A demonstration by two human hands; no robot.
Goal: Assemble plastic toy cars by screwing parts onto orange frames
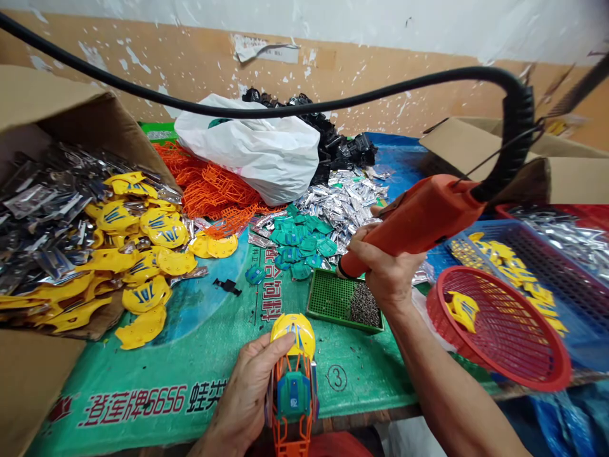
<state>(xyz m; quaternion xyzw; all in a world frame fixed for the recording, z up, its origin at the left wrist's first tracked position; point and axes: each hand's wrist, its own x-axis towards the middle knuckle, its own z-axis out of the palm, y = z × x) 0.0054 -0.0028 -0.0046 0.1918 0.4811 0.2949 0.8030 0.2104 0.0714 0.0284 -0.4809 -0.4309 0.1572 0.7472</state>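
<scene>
The left hand [252, 374] grasps the yellow-fronted assembly [293, 390] over the near edge of the worktop [185, 362], its long axis pointing forward, while the right hand [392, 273], clasping the red power tool [419, 212], is forward-right of it, near the green tray [328, 298].

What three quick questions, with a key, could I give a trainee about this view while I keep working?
1. Which thing is in the right hand? A) white bag B) orange-red tool C) cardboard box
2. True or false: the heap of small metal pieces lies in the red basket.
3. Fill in the colour: the left hand holds an assembly with a rounded, mainly ____ piece at its far end.

Key: 1. B; 2. False, in the green tray; 3. Yellow.
</scene>
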